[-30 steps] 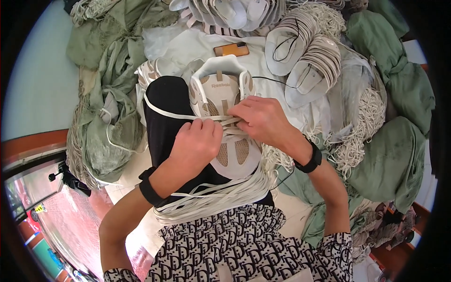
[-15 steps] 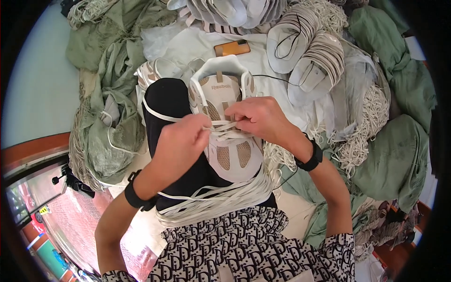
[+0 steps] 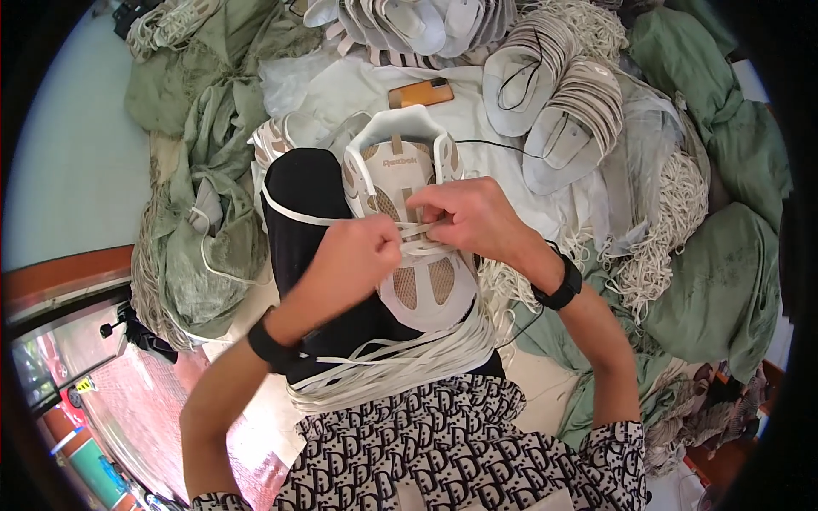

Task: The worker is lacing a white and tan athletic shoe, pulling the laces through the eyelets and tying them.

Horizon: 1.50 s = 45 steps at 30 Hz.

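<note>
A white and beige shoe upper with tan mesh panels [image 3: 396,171] lies in front of me, its toe toward my body. White laces [image 3: 417,247] cross over its middle. My right hand [image 3: 474,220] pinches a lace at the right eyelet side, forefinger bent over the tongue. On the left edge my left hand [image 3: 362,254] is closed by the crossed laces; its fingertips face away, but a lace seems to run into it. A black cloth-covered form [image 3: 302,183] is left of the upper, a single white lace stretched across it.
A thick bundle of loose white laces [image 3: 392,375] drapes before my lap. Stacks of pale shoe uppers [image 3: 579,115] and an orange phone [image 3: 421,91] rest on white cloth farther off. Green cloth [image 3: 716,281] and heaped laces [image 3: 660,238] lie on the right, more green cloth on the left.
My left hand has moved right and slightly nearer to me, its fist now over the upper's left edge. My right hand stays almost in place at the laces.
</note>
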Each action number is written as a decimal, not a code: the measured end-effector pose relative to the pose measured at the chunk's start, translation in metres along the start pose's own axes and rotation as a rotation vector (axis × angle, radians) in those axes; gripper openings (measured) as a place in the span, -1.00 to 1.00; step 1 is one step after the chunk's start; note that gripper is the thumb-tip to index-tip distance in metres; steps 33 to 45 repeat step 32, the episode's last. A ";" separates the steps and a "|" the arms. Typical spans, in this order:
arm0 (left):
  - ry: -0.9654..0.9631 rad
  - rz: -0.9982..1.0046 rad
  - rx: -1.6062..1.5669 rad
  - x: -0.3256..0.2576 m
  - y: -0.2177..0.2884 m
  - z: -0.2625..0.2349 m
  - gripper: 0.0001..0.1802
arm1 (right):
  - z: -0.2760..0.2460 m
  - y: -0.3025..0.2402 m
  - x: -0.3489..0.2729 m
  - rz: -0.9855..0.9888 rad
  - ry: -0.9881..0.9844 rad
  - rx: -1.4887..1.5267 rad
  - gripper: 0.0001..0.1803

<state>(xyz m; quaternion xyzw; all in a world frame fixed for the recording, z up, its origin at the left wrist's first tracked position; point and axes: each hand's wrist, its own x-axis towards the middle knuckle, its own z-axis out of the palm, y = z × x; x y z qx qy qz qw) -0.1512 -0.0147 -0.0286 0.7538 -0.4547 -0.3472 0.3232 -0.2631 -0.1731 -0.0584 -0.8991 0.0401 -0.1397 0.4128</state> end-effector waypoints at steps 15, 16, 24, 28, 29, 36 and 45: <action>-0.240 -0.104 -0.032 -0.003 -0.010 -0.034 -0.92 | -0.001 -0.006 0.003 0.140 -0.142 0.237 -0.75; -0.235 -0.103 -0.034 -0.001 -0.015 -0.031 -0.92 | -0.003 -0.007 0.005 0.186 -0.174 0.321 -0.75; 0.256 0.252 0.385 -0.008 -0.014 -0.016 -0.86 | -0.023 0.025 -0.016 0.351 -0.073 0.377 -0.75; 0.260 0.118 0.492 -0.014 -0.011 -0.019 -0.68 | -0.031 -0.002 -0.027 0.014 0.182 -0.177 -0.77; 0.264 0.113 0.494 -0.015 -0.013 -0.019 -0.68 | -0.026 -0.012 -0.035 -0.058 0.142 -0.184 -0.77; 0.090 0.029 0.479 -0.008 -0.024 -0.019 -0.57 | 0.008 -0.015 -0.046 -0.097 0.094 -0.432 -0.71; 0.090 0.029 0.479 -0.008 -0.024 -0.019 -0.57 | 0.008 -0.015 -0.046 -0.097 0.094 -0.432 -0.71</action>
